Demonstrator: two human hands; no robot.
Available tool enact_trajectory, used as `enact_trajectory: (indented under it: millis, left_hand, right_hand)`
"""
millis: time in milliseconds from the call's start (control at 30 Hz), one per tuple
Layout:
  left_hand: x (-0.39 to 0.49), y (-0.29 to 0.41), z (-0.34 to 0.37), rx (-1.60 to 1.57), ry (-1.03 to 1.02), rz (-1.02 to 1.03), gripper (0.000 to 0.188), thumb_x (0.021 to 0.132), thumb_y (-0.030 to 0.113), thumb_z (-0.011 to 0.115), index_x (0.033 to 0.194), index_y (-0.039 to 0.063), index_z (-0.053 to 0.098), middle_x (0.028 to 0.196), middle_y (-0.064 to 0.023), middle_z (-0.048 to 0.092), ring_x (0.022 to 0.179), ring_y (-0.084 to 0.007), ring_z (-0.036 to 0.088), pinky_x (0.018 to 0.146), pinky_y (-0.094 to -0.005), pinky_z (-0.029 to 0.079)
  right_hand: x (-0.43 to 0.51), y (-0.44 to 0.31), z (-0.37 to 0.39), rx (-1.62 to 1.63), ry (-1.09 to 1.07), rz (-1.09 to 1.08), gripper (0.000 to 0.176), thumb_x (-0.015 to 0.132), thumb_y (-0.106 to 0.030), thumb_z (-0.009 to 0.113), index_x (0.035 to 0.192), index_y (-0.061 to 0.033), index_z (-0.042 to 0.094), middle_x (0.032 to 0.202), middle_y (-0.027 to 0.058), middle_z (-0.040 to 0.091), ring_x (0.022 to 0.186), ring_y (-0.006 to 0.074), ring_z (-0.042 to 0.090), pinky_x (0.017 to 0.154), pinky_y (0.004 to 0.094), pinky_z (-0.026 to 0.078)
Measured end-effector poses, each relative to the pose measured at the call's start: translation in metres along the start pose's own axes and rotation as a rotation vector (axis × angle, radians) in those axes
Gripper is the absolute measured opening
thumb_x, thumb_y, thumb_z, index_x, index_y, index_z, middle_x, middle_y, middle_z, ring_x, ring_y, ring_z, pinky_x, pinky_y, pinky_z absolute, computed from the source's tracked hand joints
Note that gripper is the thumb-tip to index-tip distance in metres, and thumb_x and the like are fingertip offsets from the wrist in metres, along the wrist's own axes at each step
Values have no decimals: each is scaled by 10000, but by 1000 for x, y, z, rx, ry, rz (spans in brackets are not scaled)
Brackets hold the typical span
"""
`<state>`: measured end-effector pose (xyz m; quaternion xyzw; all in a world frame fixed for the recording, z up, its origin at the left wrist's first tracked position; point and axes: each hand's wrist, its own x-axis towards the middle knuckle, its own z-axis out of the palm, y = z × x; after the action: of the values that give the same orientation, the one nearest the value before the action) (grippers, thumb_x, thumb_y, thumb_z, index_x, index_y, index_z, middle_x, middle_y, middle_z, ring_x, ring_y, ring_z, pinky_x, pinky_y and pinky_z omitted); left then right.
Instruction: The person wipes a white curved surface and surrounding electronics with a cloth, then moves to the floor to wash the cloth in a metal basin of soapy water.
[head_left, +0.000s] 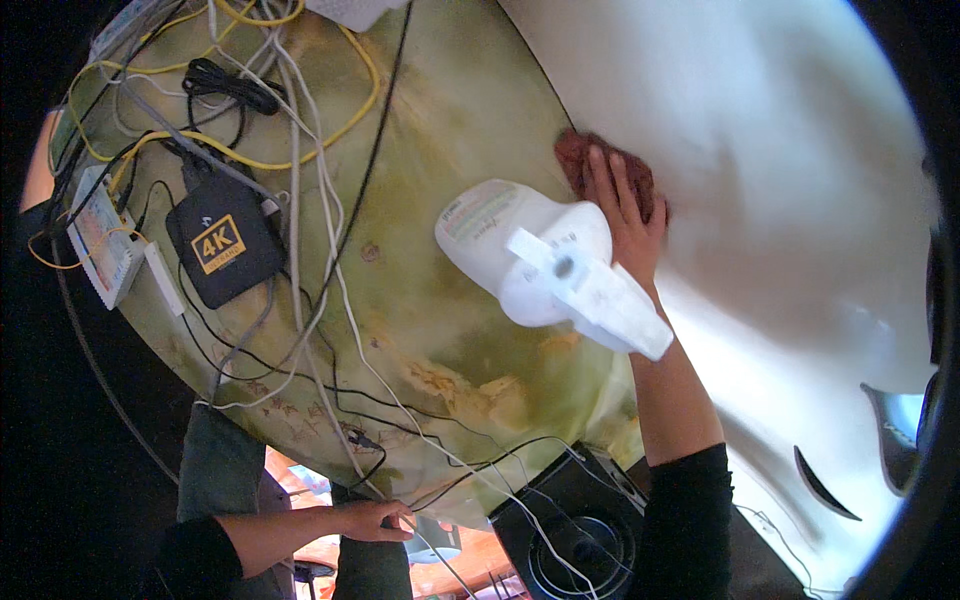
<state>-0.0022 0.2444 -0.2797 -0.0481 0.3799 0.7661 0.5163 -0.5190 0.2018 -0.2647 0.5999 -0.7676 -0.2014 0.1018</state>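
Observation:
My right hand (628, 217) presses a dark red cloth (600, 161) flat at the line where the green marbled tabletop (450, 375) meets a glossy white surface (735, 187). A large white pump bottle (487, 232) stands on the tabletop just left of that hand, its nozzle jutting over my forearm. Down at the tabletop's near edge is my left hand (379, 520), fingers curled beside a thin pale cable (394, 412); whether it grips the cable is unclear.
Tangled yellow (367, 67), white and black cables cover the tabletop's left side. Among them lie a black media box (225, 236), a white router-like box (105, 240) and a bundled black cord (232, 86). A black speaker (581, 525) sits beyond the near edge.

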Motion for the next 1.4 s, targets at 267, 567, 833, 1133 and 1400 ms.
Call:
enact_trajectory:
  millis: [267, 567, 833, 1133, 1400]
  left_hand:
    - [-4, 1, 0, 81, -72, -132, 749, 850, 600, 600, 1338, 53, 445, 1094, -116, 617, 1000, -252, 605, 860, -333, 466]
    - [-35, -26, 8, 318, 40, -295, 793, 811, 637, 622, 1340, 75, 437, 1072, -109, 634, 1010, -249, 609, 860, -343, 483]
    - [-70, 9, 38, 234, 183, -142, 728, 843, 564, 639, 1327, 58, 442, 1004, -69, 644, 907, -205, 616, 804, -325, 495]
    - [-67, 14, 68, 179, 109, -249, 776, 810, 643, 612, 1325, 80, 470, 1079, -89, 634, 1000, -240, 612, 851, -347, 485]
    - [-60, 1, 71, 124, 135, -237, 742, 818, 613, 624, 1314, 78, 484, 1116, -113, 613, 947, -240, 620, 814, -352, 492]
  right_hand:
    - [-159, 5, 13, 25, 14, 247, 401, 844, -156, 573, 1242, -195, 598, 1443, -50, 444, 1319, 172, 383, 1030, 449, 325]
    - [-252, -15, -14, 165, -627, 860, 458, 771, -2, 537, 1193, -158, 621, 1395, 11, 500, 1259, 272, 415, 990, 491, 345]
    - [-132, 58, -190, 162, 169, 588, 459, 795, 25, 516, 1209, -129, 639, 1317, 33, 578, 1239, 284, 467, 1063, 426, 296]
    - [-86, 148, -208, -378, 422, 358, 545, 833, -14, 552, 1291, -306, 592, 1452, -40, 463, 1378, 218, 355, 1121, 468, 116]
    - [-160, 108, -86, -352, 259, 293, 395, 902, -171, 497, 1233, -344, 627, 1397, -129, 506, 1366, 113, 362, 1128, 410, 111]
